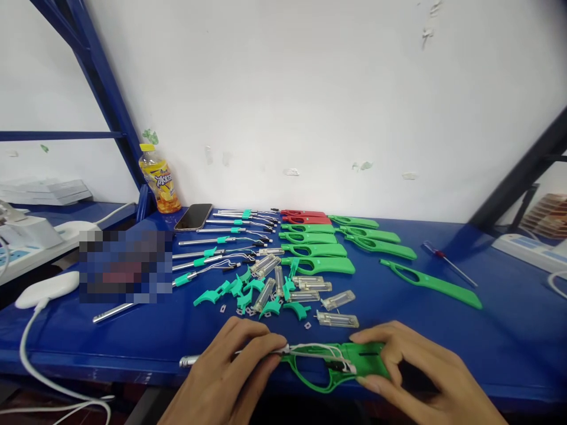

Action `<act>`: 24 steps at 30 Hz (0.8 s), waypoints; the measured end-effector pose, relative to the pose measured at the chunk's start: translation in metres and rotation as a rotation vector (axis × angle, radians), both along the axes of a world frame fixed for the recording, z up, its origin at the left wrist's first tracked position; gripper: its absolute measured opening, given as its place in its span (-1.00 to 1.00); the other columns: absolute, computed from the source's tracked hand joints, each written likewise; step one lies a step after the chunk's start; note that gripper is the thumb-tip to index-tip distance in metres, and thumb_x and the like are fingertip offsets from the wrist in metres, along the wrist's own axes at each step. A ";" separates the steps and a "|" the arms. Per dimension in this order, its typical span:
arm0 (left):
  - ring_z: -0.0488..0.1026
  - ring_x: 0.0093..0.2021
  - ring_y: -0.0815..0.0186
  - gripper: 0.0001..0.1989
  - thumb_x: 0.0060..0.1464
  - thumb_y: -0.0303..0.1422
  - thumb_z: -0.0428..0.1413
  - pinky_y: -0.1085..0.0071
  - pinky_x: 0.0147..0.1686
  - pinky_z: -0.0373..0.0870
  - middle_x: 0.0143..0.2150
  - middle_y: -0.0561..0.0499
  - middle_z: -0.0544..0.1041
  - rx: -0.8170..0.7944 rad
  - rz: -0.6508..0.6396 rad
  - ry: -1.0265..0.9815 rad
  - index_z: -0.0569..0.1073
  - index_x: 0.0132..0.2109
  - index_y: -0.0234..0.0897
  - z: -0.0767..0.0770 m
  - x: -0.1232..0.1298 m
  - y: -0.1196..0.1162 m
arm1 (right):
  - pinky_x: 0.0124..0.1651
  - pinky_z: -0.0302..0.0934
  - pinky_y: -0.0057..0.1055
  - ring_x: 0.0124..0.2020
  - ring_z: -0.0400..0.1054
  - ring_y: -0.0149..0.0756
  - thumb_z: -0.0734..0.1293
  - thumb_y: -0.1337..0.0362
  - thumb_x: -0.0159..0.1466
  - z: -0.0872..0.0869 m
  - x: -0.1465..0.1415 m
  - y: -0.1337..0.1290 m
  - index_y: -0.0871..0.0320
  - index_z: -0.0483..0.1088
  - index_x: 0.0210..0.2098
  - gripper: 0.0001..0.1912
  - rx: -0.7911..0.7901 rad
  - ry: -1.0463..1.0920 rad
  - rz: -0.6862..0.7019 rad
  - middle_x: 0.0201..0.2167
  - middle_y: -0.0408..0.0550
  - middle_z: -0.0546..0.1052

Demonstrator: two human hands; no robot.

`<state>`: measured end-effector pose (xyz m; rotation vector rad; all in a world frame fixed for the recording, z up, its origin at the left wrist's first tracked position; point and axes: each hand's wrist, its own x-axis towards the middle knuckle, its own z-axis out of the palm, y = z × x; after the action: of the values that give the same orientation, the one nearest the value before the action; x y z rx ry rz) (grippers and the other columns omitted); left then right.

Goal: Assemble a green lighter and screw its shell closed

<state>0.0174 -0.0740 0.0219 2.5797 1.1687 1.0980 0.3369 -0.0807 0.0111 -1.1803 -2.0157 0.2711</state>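
Note:
My left hand (233, 366) is closed around a metal lighter tube (189, 360), whose silver end sticks out to the left. White wires (325, 346) and a small black igniter part (337, 366) lie across an open green lighter casing (374, 352). With thumb and fingers, my right hand (420, 366) grips the wide handle end of that casing. The tube's inner end meets the casing's narrow neck under my left fingertips, which hide the joint. Just beyond lie teal triggers (271, 307) and clear fuel tanks (337, 320).
Green casing halves (316, 265) and red ones (305, 219) lie in rows behind. Wired metal tubes (201, 241) are at left, near a phone (194, 216) and a drink bottle (160, 180). A screwdriver (456, 268) lies right. A white cable (29, 339) hangs over the left edge.

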 end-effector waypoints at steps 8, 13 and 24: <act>0.58 -0.05 0.43 -0.73 0.51 -0.41 0.05 0.56 0.00 0.56 0.02 0.11 0.59 -0.023 -0.029 0.088 0.46 0.23 -0.03 -0.005 -0.003 0.001 | -0.16 0.50 -0.55 -0.16 0.68 -0.27 0.50 0.03 0.39 0.000 -0.001 0.000 0.03 0.36 -0.47 -0.60 -0.018 -0.010 -0.002 -0.17 -0.15 0.73; 0.57 -0.02 0.36 -0.71 0.51 -0.42 0.03 0.45 0.00 0.59 0.04 0.11 0.60 -0.023 -0.007 0.141 0.46 0.24 0.00 -0.009 -0.006 0.001 | -0.18 0.51 -0.51 -0.17 0.68 -0.23 0.51 0.03 0.38 0.000 -0.001 0.001 0.03 0.37 -0.48 -0.59 -0.013 -0.004 -0.002 -0.18 -0.12 0.73; 0.57 -0.01 0.39 -0.71 0.53 -0.42 0.00 0.45 0.02 0.59 0.11 0.01 0.50 -0.010 0.011 0.131 0.42 0.27 -0.06 -0.018 -0.007 0.001 | -0.14 0.48 -0.58 -0.15 0.67 -0.33 0.50 0.06 0.40 -0.001 0.001 -0.001 0.03 0.34 -0.44 -0.61 0.003 -0.020 0.021 -0.15 -0.21 0.72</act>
<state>0.0107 -0.0732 0.0036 2.6760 1.2136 0.9356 0.3383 -0.0820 0.0097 -1.1650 -2.0467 0.2679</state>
